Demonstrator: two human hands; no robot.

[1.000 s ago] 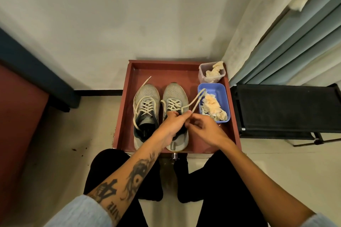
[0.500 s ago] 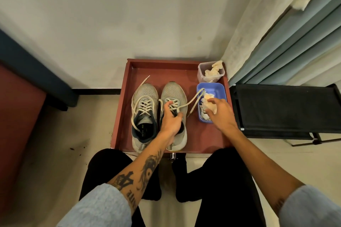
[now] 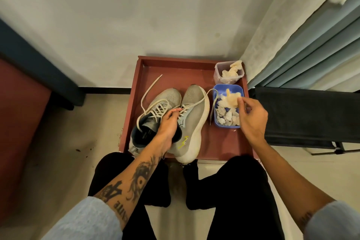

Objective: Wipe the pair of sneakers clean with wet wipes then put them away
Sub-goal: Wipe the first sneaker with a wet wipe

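Two grey sneakers with pale laces sit in a red-brown tray (image 3: 224,144). The left sneaker (image 3: 165,97) lies flat. My left hand (image 3: 168,124) grips the right sneaker (image 3: 194,111) at its tongue and laces and tips it onto its side, so its white sole faces right. My right hand (image 3: 251,117) pinches a crumpled wet wipe (image 3: 230,98) just above the blue tub (image 3: 216,122) of wipes at the tray's right side.
A clear plastic tub (image 3: 218,78) with more wipes stands at the tray's back right corner. A black folding stand (image 3: 303,115) is right of the tray, curtains behind it. A wall is straight ahead, dark furniture at left. My knees are below the tray.
My right hand left the laces, reached into the blue tub and lifted out a wipe. My left hand took hold of the right sneaker and tipped it onto its side.
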